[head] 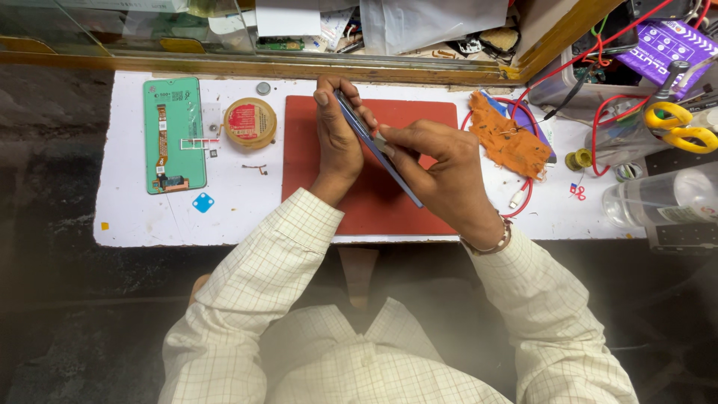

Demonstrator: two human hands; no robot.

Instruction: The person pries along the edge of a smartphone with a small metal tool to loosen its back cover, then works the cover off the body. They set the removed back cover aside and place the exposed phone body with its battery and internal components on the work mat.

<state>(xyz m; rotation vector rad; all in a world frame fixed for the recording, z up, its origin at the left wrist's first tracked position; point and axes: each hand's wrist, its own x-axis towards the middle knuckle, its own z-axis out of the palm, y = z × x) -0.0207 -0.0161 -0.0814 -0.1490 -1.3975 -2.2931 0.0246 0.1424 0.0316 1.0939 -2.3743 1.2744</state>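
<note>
Left hand (336, 142) grips blue phone (376, 146) on edge, tilted, above red mat (359, 202). Right hand (434, 168) is closed on a small flat tool (380, 142) pressed against the phone's side. Left of mat: round tin (250, 122), green phone panel (174, 135). Right of mat: orange cloth (505, 138), all on the white table (134, 217).

A red mat (359, 206) lies on the white worktop (149, 217). Left of it sit a green phone frame (174, 135) and a round tin (250, 123); right, an orange rag (507, 141), red wires (598, 127), yellow-handled scissors (682, 126) and what may be a clear bottle (658, 198)
</note>
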